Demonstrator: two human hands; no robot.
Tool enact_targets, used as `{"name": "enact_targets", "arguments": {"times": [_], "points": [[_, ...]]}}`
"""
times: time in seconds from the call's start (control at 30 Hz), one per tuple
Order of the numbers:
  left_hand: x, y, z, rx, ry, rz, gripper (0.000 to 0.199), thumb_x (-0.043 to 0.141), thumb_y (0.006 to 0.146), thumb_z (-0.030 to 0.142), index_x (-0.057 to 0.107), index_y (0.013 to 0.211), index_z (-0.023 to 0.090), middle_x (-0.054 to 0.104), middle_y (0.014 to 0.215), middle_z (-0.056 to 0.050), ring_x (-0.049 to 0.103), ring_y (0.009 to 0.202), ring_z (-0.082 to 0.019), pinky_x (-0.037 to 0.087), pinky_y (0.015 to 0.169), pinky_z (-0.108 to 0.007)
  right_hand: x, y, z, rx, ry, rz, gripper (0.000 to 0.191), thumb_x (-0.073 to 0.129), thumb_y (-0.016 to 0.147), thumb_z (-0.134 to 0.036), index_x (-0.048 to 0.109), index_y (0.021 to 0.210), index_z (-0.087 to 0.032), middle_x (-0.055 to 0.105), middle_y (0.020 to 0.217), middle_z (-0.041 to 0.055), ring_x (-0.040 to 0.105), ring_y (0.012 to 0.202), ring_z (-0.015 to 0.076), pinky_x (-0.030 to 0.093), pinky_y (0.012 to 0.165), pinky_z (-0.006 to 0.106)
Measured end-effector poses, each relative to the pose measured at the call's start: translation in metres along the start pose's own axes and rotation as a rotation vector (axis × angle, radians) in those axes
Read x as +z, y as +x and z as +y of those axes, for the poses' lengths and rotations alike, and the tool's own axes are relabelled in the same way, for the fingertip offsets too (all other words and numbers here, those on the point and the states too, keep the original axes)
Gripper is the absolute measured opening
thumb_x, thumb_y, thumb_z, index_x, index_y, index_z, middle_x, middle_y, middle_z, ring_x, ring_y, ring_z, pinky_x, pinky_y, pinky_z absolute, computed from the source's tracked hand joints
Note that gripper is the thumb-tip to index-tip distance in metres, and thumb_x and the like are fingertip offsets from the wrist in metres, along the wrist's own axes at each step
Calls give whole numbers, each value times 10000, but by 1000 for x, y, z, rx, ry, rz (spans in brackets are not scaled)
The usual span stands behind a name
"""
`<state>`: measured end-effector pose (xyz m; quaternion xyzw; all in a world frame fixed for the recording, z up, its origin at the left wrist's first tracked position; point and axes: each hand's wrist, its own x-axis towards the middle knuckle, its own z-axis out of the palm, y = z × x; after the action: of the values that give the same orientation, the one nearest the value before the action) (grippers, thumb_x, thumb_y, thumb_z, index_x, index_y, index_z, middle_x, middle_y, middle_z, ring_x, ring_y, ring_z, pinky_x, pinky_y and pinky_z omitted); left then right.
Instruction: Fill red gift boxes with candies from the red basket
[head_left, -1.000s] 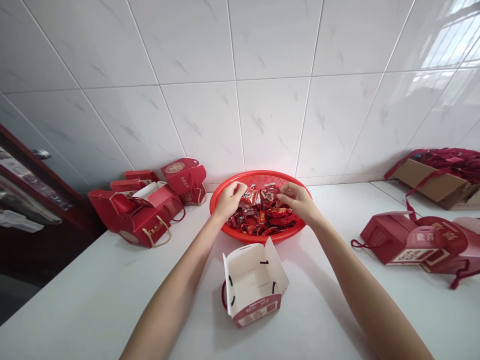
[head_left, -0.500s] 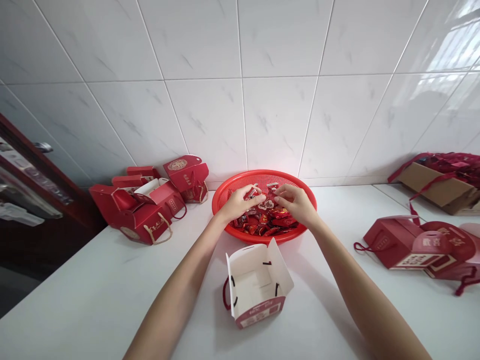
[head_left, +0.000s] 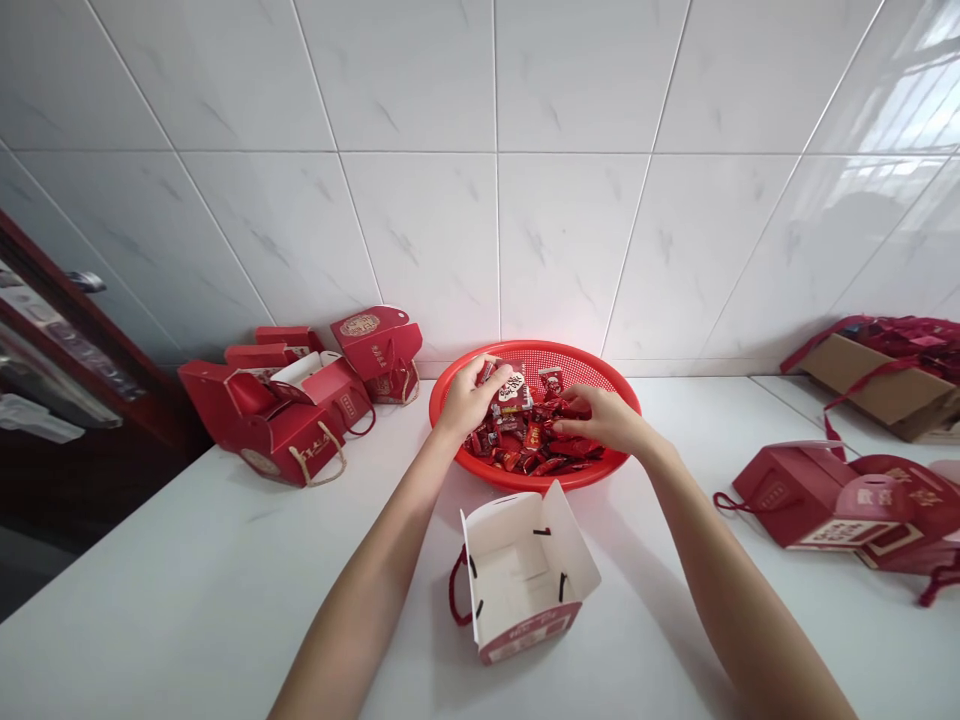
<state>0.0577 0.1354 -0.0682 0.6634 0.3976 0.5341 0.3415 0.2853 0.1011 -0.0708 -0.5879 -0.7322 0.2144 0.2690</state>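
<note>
The left hand (head_left: 472,397) grasps a red candy packet (head_left: 511,392) with a white label between thumb and fingers, just above a round red plastic basket (head_left: 600,383) heaped with wrapped sweets (head_left: 536,447). The right hand (head_left: 602,420) lies curled low over those sweets; whether it holds one, I cannot tell. Just in front of the basket stands an open gift box (head_left: 525,570) (white inside, red outside, with a red cord at its side). Red gift boxes (head_left: 274,420) cluster to the left; to the right, more red boxes (head_left: 802,497) and a cardboard carton (head_left: 874,390) draped in red cord. Everything rests on a white counter (head_left: 225,540) against a white marble-look tile wall (head_left: 495,200) — a dark wooden door (head_left: 82,460) at far left.
</note>
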Motion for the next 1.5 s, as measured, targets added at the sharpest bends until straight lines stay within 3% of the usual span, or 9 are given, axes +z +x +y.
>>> {"name": "enact_targets", "arguments": {"times": [0.1,0.27,0.4,0.57,0.73,0.87,0.97,1.2,1.5], "points": [[0,0,0,-6,-9,-7,248,666,834,473,612,785,235,590,730,34,550,730,-163,446,731,-256,3,0,-1,71,-217,-65,271,840,721,-332,730,953,-246,761,929,66,697,868,290,458,651,330],[0,1,0,-62,-61,52,258,672,798,477,594,748,236,604,754,35,563,773,-165,444,766,-252,4,0,-3,94,-241,-7,78,773,772,-274,729,835,-259,736,866,28,680,855,251,437,648,307],[0,3,-3,-75,-67,78,232,684,788,459,617,753,240,629,739,36,580,779,-173,455,775,-262,1,3,6,149,-305,177,196,633,823,-165,722,989,-218,721,1093,112,648,1041,302,457,722,340],[-1,4,-5,-134,-152,77,254,712,745,483,623,761,246,638,761,31,606,805,-181,475,760,-265,1,5,9,75,-363,213,298,649,754,-94,739,1017,-200,707,1148,126,584,1217,337,465,917,384],[-1,3,-4,-159,-190,93,280,729,720,495,612,738,242,635,781,28,601,795,-174,482,735,-261,-1,-1,0,-86,-295,-10,149,685,823,-242,739,962,-240,736,975,69,666,907,259,466,744,337],[0,3,-5,-163,-191,74,280,729,715,497,623,756,241,633,789,31,600,791,-170,479,739,-261,2,-5,2,-52,-229,-176,205,861,615,-257,669,687,-250,664,755,34,621,724,222,381,548,282],[0,3,-5,-171,-199,63,276,732,715,489,621,754,240,634,787,30,595,784,-169,477,731,-261,3,-2,5,-35,-193,-113,193,782,647,-148,610,628,-236,643,723,35,601,711,216,359,556,290],[-1,2,-3,-145,-171,53,255,731,742,468,628,713,236,656,776,23,602,800,-177,472,781,-265,-3,3,11,5,68,38,197,538,901,-294,665,773,-217,631,647,18,619,610,198,484,560,314],[-3,5,-4,-211,-245,142,321,803,666,492,656,769,226,665,748,32,638,761,-175,493,700,-269,-1,9,18,46,251,265,130,569,853,-264,691,844,-220,724,777,46,680,735,229,550,682,355]]}}
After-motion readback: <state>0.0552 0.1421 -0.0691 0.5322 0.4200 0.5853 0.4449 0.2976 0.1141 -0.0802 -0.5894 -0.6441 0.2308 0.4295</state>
